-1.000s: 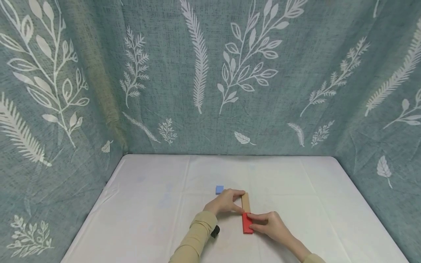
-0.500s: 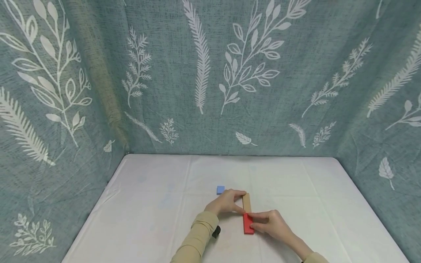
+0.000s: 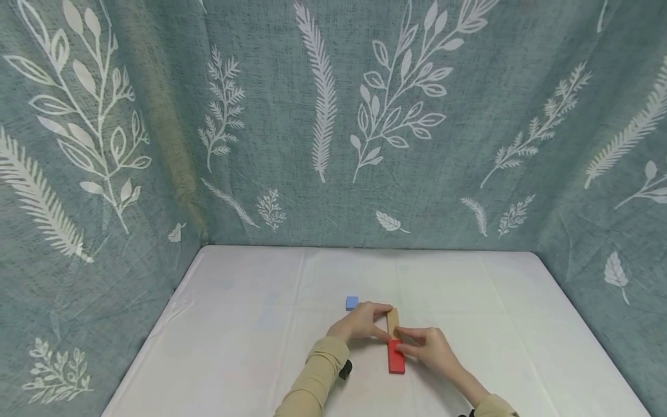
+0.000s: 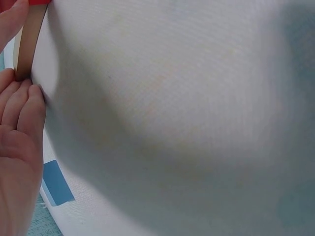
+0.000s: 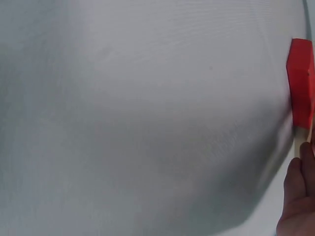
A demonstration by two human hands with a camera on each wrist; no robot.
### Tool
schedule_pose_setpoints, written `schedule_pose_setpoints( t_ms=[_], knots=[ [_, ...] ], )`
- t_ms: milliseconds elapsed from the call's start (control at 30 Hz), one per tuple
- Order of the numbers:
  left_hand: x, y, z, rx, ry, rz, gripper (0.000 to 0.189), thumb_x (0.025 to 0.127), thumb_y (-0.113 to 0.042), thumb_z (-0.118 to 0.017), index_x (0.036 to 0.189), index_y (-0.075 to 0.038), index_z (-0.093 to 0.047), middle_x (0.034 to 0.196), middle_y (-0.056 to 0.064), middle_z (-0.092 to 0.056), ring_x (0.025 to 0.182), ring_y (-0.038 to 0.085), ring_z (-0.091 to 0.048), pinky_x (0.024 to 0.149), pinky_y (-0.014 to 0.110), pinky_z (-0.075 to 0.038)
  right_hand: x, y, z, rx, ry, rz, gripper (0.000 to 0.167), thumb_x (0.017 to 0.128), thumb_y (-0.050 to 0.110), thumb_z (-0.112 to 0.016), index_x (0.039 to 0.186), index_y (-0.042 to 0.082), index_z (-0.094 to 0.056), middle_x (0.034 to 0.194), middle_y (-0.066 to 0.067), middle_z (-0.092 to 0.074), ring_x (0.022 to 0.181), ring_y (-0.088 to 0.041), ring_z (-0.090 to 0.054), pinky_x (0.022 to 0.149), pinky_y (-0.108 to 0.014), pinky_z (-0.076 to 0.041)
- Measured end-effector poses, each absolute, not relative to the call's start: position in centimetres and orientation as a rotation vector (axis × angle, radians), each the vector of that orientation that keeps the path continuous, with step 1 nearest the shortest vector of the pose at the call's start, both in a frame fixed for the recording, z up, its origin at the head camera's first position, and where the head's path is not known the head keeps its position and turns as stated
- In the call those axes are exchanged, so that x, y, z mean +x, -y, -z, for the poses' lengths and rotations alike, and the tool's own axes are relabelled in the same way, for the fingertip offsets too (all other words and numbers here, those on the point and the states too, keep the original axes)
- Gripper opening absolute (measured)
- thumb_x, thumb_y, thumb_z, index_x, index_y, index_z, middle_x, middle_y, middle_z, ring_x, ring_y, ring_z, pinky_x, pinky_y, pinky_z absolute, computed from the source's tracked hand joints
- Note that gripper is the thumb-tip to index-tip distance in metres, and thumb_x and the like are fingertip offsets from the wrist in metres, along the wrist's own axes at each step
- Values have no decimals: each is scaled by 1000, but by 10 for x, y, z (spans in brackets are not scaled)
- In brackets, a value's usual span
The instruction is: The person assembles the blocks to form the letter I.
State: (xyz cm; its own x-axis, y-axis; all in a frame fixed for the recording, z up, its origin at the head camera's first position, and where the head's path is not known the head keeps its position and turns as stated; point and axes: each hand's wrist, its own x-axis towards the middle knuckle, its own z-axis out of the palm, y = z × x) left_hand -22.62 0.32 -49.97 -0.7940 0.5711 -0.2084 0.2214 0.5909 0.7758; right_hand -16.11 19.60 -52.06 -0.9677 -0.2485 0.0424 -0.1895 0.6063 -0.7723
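A plain wooden block [image 3: 393, 319] lies lengthwise on the white table, and a red block [image 3: 396, 361] sits end to end with it on the near side. My left hand [image 3: 359, 324] pinches the wooden block [image 4: 30, 42] along its length, fingertips at the far end, thumb by the red block. From the right, my right hand [image 3: 436, 352] touches around the joint of the two, its index fingertip at the wood and its thumb by the red block's side. In the right wrist view its fingers look straight beside the wood, just past the red block [image 5: 301, 83].
Behind my left hand, a small blue block [image 3: 351, 303] lies on the white-covered table [image 3: 250, 324]. A green curtain [image 3: 292, 145] with white leaf prints stands along the table's back and sides. A black wrist device [image 3: 346, 369] shows at my left sleeve.
My right hand has slid away from me, from the red block's side up to its joint with the wooden block. The left hand and blocks keep their places; the view shifts slightly.
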Motion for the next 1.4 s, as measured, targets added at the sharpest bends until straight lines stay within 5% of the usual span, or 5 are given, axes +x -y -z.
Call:
schedule_pose_setpoints(
  t_ms=[1400],
  knots=[
    [-224,2,518,727,-2345,-1236,72,78,-20,-78,140,-5,-45,146,8,-45,137,22,-41,114,34,-37,-158,-200,536,-515,-2766,1340,39,80,22,-75,116,8,-68,113,-5,-69,109,-23,-64,87,-26,-58]
  ],
)
